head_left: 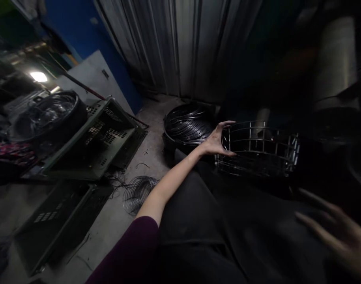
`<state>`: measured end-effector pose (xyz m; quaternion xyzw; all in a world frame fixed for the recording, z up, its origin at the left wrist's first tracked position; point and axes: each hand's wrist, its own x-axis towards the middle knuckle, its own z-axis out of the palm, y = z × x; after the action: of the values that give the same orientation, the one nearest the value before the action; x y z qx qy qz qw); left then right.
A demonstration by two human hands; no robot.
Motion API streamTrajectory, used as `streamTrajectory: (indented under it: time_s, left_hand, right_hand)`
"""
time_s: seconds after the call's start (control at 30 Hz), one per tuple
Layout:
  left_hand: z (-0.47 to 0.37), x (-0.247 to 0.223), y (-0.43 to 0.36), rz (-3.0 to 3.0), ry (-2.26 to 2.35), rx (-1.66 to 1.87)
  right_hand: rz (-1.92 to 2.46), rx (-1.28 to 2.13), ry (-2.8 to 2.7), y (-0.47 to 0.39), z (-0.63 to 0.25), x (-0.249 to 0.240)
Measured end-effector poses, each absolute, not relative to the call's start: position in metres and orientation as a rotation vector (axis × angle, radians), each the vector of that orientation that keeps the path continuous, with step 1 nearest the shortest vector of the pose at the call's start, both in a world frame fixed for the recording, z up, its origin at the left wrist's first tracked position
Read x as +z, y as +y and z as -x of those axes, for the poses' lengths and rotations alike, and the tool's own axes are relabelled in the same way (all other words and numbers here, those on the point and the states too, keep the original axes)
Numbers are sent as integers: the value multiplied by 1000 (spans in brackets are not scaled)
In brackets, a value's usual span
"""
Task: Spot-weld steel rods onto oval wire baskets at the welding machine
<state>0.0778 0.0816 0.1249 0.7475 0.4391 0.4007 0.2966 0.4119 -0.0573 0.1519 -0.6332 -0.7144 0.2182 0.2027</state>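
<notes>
My left hand reaches forward, thumb and fingers curved round the left end of a curved metal wire frame. The frame is made of thin crossing rods and lies on its long side over dark ground. Low on the right, my right hand is blurred, its fingers spread and nothing between them, apart from the frame. Just behind my left wrist sits a coil of dark shiny wire.
Green plastic crates stand tilted at the left, with a round tub beside them. A loose coil of thin wire lies on the concrete floor. Corrugated metal sheeting rises behind. A grey cylinder stands at the upper right.
</notes>
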Motion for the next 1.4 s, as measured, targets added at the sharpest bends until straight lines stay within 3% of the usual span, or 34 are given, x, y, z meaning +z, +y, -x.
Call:
streamTrajectory:
  time_s: [0.17, 0.23, 0.3, 0.37, 0.5, 0.57, 0.8, 1.1, 1.4]
  left_hand:
    - [-77, 170, 48, -2159, 1223, 949]
    - [-82, 184, 41, -2245, 1195, 877]
    - [-88, 191, 36, -2306, 1203, 804]
    - [-95, 194, 33, -2339, 1243, 746]
    - [-105, 194, 32, -2340, 1268, 682]
    - [-108, 191, 33, -2334, 1236, 664]
    - [-117, 183, 35, -2327, 1187, 635]
    - [-126, 192, 39, -2329, 1171, 605]
    - [-125, 189, 43, -2364, 1172, 605]
  right_hand:
    - [1678, 1290, -1807, -16, -339, 233]
    - [1717, 1556, -1760, 8, -320, 242]
    - [1788, 1609, -1764, 25, -307, 241]
    - [1824, 1341, -1949, 32, -299, 236]
    - [1611, 418, -2562, 19, -295, 228]
    - [1505, 183, -2785, 9, -298, 229]
    - [1502, 30, -3066, -3, -311, 231]
    - [1578, -72, -2922, -10, -321, 220]
    - [1375, -112, -2849, -4, -332, 214]
